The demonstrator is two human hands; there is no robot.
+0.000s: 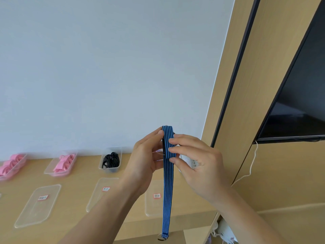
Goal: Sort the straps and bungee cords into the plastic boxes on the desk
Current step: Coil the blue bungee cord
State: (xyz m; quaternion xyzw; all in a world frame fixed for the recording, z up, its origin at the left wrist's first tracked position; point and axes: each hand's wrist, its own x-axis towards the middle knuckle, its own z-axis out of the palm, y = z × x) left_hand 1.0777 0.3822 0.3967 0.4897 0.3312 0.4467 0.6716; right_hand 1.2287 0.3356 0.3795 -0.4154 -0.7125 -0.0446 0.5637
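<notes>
A blue strap with thin black stripes [168,191] hangs in the air above the desk, folded over at its top, with a metal ring at its lower end. My left hand [146,159] grips the folded top from the left, thumb against the strap. My right hand [191,161] pinches the same part from the right with fingers wrapped across the front. On the desk behind stand clear plastic boxes: two with pink straps [64,163] [10,166] and one with black cords [111,161]. Another box [190,162] is mostly hidden behind my right hand.
Three clear lids with red-edged labels lie on the wooden desk [77,184]: left lid [37,206], middle lid [102,192], right lid [154,198]. A dark screen [299,103] hangs on the wooden wall at right, with a white cable [251,164] below it.
</notes>
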